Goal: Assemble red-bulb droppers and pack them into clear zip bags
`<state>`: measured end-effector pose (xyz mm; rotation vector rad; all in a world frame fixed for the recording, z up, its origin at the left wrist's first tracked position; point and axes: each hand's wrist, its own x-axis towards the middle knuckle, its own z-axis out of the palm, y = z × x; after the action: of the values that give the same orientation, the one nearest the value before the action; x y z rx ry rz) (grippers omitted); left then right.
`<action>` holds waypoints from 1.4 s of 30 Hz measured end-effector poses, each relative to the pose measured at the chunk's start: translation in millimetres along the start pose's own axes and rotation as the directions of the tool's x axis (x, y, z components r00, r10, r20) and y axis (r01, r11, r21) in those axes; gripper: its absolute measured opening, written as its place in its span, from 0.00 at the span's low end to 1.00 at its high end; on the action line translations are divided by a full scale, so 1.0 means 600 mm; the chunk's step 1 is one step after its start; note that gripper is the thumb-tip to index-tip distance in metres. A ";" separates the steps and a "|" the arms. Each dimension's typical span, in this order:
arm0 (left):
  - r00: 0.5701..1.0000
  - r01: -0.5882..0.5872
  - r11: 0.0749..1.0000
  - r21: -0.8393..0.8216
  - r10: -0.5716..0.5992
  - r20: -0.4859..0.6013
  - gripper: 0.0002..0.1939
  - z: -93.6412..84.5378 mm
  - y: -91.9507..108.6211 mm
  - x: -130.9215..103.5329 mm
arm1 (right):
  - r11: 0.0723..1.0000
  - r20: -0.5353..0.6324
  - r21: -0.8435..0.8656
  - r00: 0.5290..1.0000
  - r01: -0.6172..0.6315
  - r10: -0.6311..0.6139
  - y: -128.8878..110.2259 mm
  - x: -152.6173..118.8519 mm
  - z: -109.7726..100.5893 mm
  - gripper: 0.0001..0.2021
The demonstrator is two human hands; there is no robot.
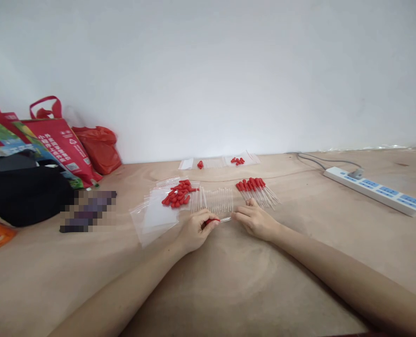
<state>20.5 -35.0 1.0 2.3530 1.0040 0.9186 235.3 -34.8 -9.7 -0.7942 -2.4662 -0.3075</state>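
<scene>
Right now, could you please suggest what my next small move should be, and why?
I would probably ease the clear tube gently toward the red bulb, keeping them in line: the left hand pinches the bulb, the right hand holds the tube's other end, and how deeply they join is too small to tell.

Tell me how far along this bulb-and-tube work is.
Partly done, it seems. The capped tubes fanned out on the right look finished. In hand is one tube: the left hand holds its bulb, the right hand its other end. Remaining, probably: the row of bare tubes and the pile of loose bulbs. They overlap too much to count.
</scene>
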 end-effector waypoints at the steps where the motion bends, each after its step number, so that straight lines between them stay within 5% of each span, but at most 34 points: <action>1: 1.000 -0.023 1.000 0.003 0.023 0.002 0.09 0.000 0.000 0.000 | 1.000 -0.006 -0.008 1.000 0.011 -0.011 0.000 0.000 -0.001 0.15; 11: 0.977 -0.210 0.974 0.089 0.213 -0.024 0.09 0.002 0.003 -0.006 | 0.987 -0.039 0.104 0.991 -0.123 0.127 -0.022 0.002 0.001 0.11; 26: 0.932 -0.357 0.919 0.166 0.363 -0.009 0.07 0.004 0.000 -0.005 | 0.817 0.209 0.443 0.929 -0.369 0.306 -0.041 0.018 0.000 0.12; 31: 0.882 -0.439 0.861 0.257 0.467 -0.059 0.07 -0.011 -0.011 0.005 | 0.836 0.211 0.425 0.936 -0.346 0.281 -0.042 0.030 -0.017 0.13; 34: 0.897 -0.388 0.845 0.368 0.438 -0.061 0.08 -0.028 -0.023 0.009 | 0.896 0.185 0.297 0.940 -0.331 0.286 -0.032 0.034 -0.029 0.09; 37: 0.946 -0.123 0.832 0.541 0.263 -0.190 0.14 -0.048 -0.042 0.011 | 0.803 0.137 0.240 0.838 -0.545 0.528 -0.001 0.030 -0.032 0.10; 40: 0.918 0.219 0.757 0.616 0.054 -0.393 0.13 -0.065 -0.066 0.012 | 0.565 0.031 0.169 0.577 -0.808 0.816 0.045 0.022 -0.025 0.11; 42: 0.898 0.346 0.692 0.633 -0.048 -0.438 0.11 -0.072 -0.081 0.011 | 0.449 -0.018 0.103 0.450 -0.887 0.893 0.071 0.019 -0.016 0.10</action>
<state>-29.7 6.9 4.5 2.5869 2.0541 1.0753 256.6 1.0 6.9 -1.8673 -1.6175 0.1749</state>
